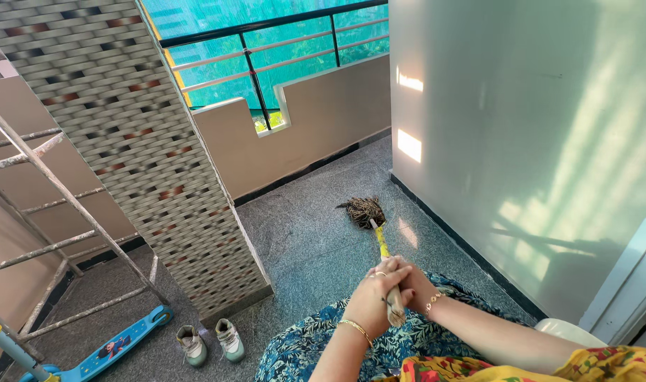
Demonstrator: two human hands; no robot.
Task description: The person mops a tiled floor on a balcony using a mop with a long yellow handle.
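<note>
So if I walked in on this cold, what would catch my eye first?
Probably the two hands, left hand and right hand, clasped together around a yellow-handled mop whose dark head rests on the speckled grey floor near the wall. Next, the bright blue scooter lying at lower left beside a pair of small shoes, under a metal scaffold.

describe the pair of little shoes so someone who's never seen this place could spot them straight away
Start at the tall woven-pattern panel leaning on the left of the grey speckled floor. Just below its bottom edge, near the picture's lower border, sits the pair of small shoes, side by side. They are pale grey-white with greenish trim, to the right of the blue scooter deck and left of the blue floral cloth.
</note>
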